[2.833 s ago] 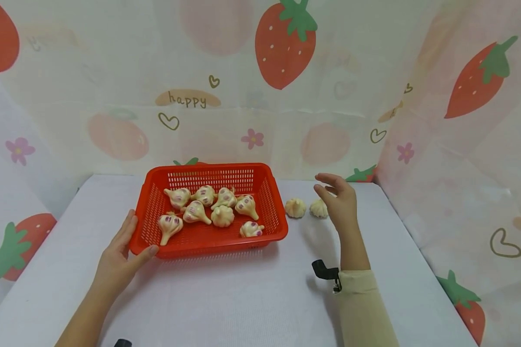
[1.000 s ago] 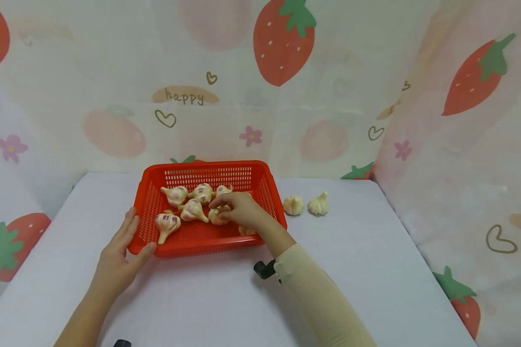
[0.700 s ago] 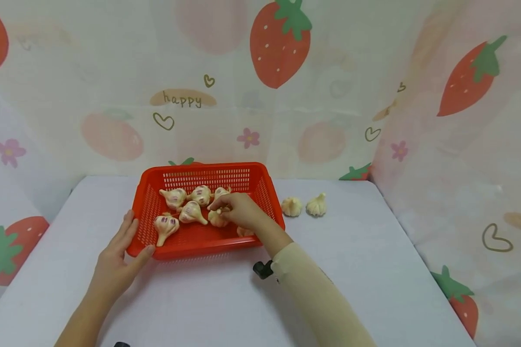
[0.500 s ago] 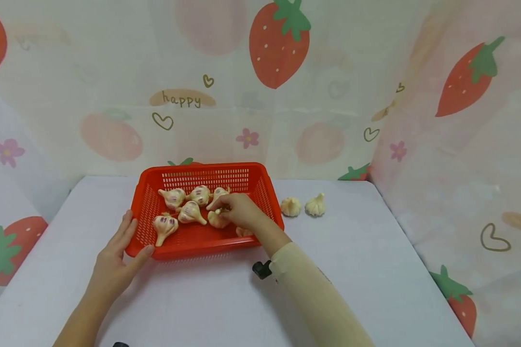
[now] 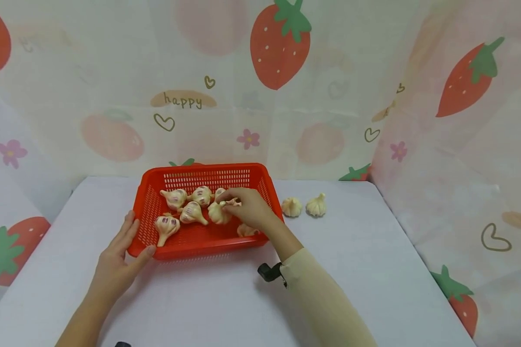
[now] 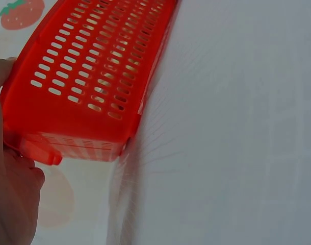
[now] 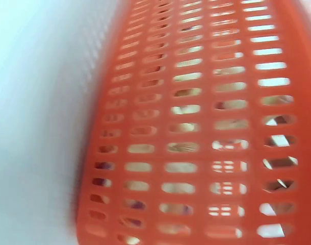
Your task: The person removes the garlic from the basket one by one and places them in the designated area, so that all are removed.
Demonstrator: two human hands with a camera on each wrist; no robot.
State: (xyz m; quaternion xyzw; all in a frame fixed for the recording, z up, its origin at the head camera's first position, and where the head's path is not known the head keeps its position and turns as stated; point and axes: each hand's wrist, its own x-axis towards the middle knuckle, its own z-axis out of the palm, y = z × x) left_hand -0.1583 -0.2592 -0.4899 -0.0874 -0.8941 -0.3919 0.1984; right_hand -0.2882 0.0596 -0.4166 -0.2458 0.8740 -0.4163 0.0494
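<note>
A red plastic basket (image 5: 208, 248) with slotted walls stands on the white table, holding several garlic bulbs. My left hand (image 5: 113, 265) grips its left end, thumb on the front corner and fingers along the side; the left wrist view shows that slotted wall (image 6: 69, 112) close up. My right hand (image 5: 252, 209) reaches into the basket, with thumb and index finger pinching the stem tip of a plain cream garlic bulb (image 5: 218, 214). Purple-marked garlic bulbs (image 5: 193, 212) lie to its left. The right wrist view sees only the basket's wall (image 7: 186, 112), so that hand is hidden there.
Two plain garlic bulbs, a nearer-left one (image 5: 292, 207) and one with an upright stem (image 5: 316, 206), sit on the table (image 5: 373, 270) right of the basket. A strawberry-print cloth (image 5: 226, 96) hangs behind and along the sides.
My right hand came from beside the two table bulbs into the basket, then took a plain bulb by its stem and raised it slightly. My left hand keeps its place on the basket.
</note>
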